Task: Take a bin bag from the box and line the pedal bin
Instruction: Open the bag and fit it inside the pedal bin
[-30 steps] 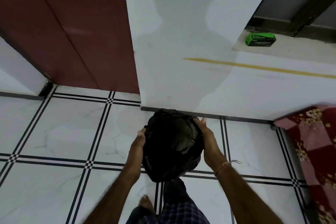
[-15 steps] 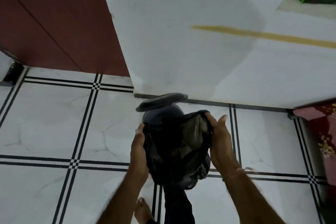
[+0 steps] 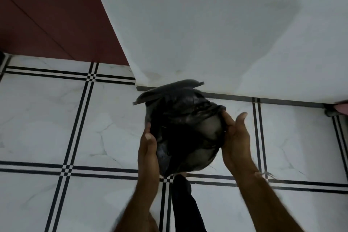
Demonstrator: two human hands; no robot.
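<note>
A black bin bag [image 3: 184,133] is spread open over the top of the pedal bin, which stands on the floor against the wall. Of the bin I see only its raised grey lid [image 3: 165,88] behind the bag; the body is hidden under the plastic. My left hand [image 3: 148,147] grips the bag's left edge, thumb on top and fingers hidden beneath. My right hand [image 3: 235,133] holds the right edge, its thumb tucked over the rim and its fingers outside. The box is out of view.
White floor tiles with black double lines [image 3: 90,77] lie all around. A white wall [image 3: 207,34] rises right behind the bin, and a dark red door [image 3: 47,15] is at the upper left. My dark trouser leg [image 3: 184,203] reaches toward the bin's foot.
My view has tilted down and come closer. The bin's lid has come up, and both hands have brought the bag down over the bin and stretched it wider.
</note>
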